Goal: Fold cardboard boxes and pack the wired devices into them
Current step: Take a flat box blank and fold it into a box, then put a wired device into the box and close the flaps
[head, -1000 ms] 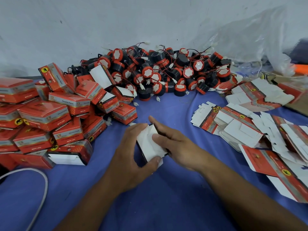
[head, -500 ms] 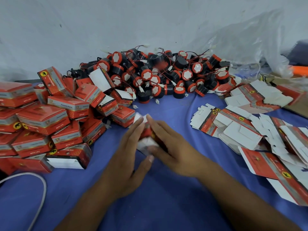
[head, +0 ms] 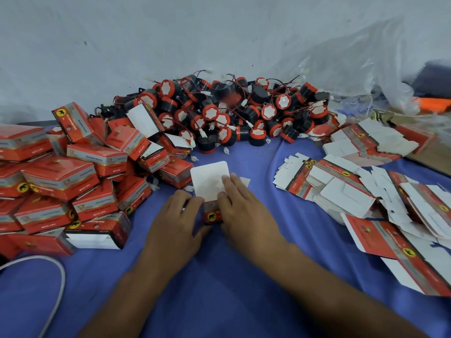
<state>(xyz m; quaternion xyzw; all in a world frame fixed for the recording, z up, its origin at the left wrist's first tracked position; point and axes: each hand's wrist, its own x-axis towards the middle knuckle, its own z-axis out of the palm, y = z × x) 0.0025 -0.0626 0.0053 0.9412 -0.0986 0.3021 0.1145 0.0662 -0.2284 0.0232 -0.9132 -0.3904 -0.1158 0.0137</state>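
A small red cardboard box (head: pixel 211 214) stands on the blue cloth at the centre, its white lid flap (head: pixel 209 179) raised open toward the far side. My left hand (head: pixel 177 222) grips the box's left side. My right hand (head: pixel 240 211) holds the right side, with fingers lying against the flap. What is inside the box is hidden. A heap of black-and-red round wired devices (head: pixel 227 113) lies at the back against the wall. Flat unfolded box blanks (head: pixel 341 191) are spread at the right.
Several folded red boxes (head: pixel 61 179) are piled at the left, some with open flaps. A crumpled clear plastic bag (head: pixel 353 69) sits at the back right. A white cable (head: pixel 56 284) curves at the lower left. A grey wall closes the far side.
The box has been turned upright between my hands, and its white lid flap now stands open toward the far side. Both hands shifted slightly away from me.
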